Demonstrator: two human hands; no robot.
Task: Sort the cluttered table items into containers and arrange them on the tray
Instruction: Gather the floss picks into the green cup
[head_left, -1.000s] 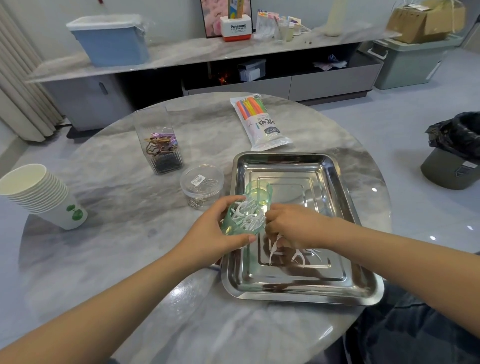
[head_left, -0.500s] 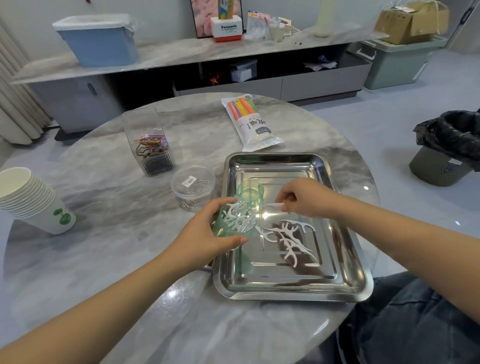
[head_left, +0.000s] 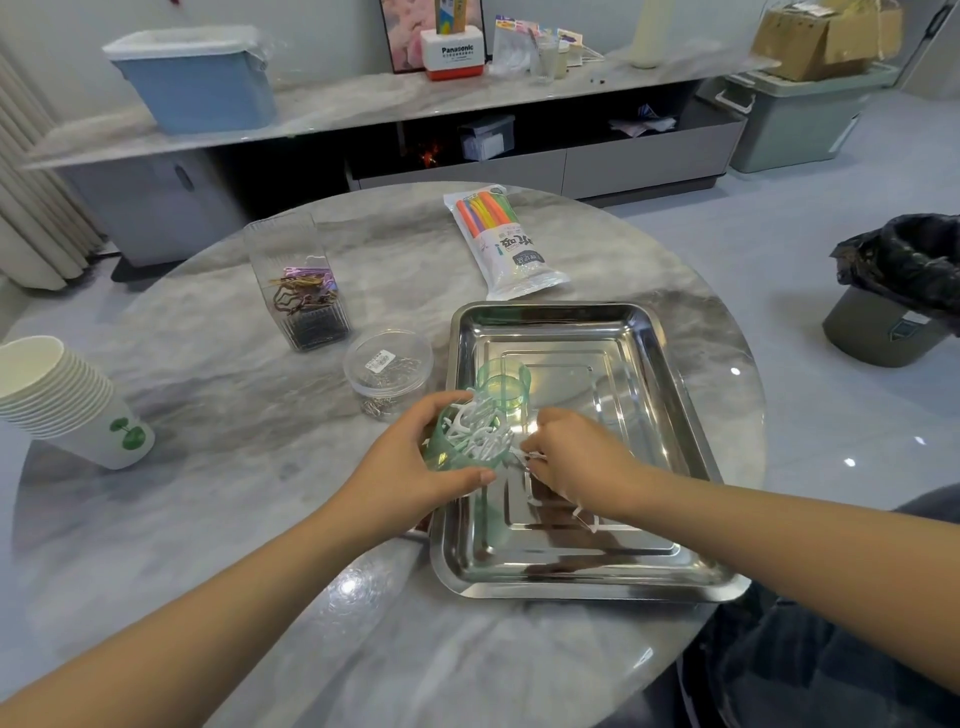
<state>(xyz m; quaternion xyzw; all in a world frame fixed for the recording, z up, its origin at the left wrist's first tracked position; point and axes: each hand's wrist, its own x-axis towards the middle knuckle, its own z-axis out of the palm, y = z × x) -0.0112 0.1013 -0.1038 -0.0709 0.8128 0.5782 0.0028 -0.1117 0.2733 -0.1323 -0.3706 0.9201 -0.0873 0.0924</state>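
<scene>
My left hand (head_left: 402, 475) grips a translucent green cup (head_left: 457, 447), tilted over the left rim of the steel tray (head_left: 670, 405). White floss picks (head_left: 480, 428) fill the cup's mouth. My right hand (head_left: 576, 457) pinches a few floss picks right at the cup's opening. One or two loose picks (head_left: 584, 517) lie on the tray under my right wrist. A second green cup (head_left: 504, 387) stands upright in the tray just behind.
A round clear tub of paper clips (head_left: 387, 366) and a tall clear box of hair ties (head_left: 304, 291) stand left of the tray. A pack of coloured straws (head_left: 498, 239) lies behind it. Stacked paper cups (head_left: 57, 400) lie at the table's left edge.
My right hand dropped from the tray's middle back onto the loose floss picks, gathered most of them and brought them to the cup's mouth. The left hand kept holding the cup.
</scene>
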